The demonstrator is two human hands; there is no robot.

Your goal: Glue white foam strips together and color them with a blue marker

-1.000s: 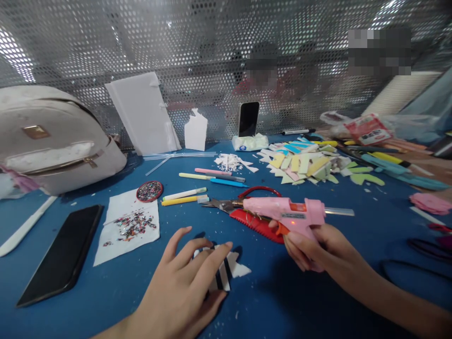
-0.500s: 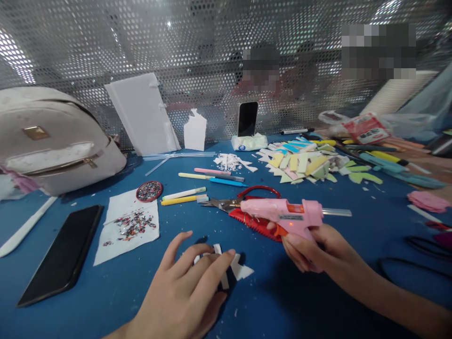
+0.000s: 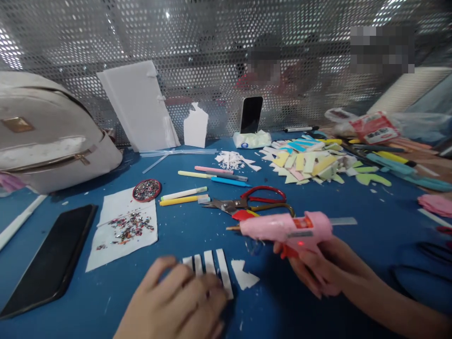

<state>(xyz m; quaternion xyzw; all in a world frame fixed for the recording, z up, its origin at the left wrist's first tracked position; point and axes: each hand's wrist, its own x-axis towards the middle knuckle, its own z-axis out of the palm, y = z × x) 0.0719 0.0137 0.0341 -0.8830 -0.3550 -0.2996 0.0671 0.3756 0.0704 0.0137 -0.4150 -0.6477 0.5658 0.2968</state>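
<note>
My right hand (image 3: 318, 266) is wrapped round the handle of a pink hot glue gun (image 3: 278, 226), a finger at its red trigger. Its nozzle points left, and a clear glue stick (image 3: 344, 221) juts out of the back. Over several short white strips (image 3: 223, 273), lined up side by side, lies my left hand (image 3: 176, 296) with bent, slightly blurred fingers. It covers the near ends of the strips; nothing shows in its grasp. A notched white scrap (image 3: 243, 274) rests just right of them. Red-handled scissors (image 3: 243, 202) lie behind the glue gun.
Several pens (image 3: 185, 193) lie mid-table. Paper with glitter bits (image 3: 122, 230) and a black phone (image 3: 49, 259) are at left, before a backpack (image 3: 52, 136). Coloured foam pieces (image 3: 307, 160) heap at right. White boards (image 3: 137, 108) lean on the perforated metal panel (image 3: 212, 47).
My left hand has shifted down and left with its fingers curling more, uncovering the row of strips. The glue gun sits slightly lower and further right in view, showing more of the scissors.
</note>
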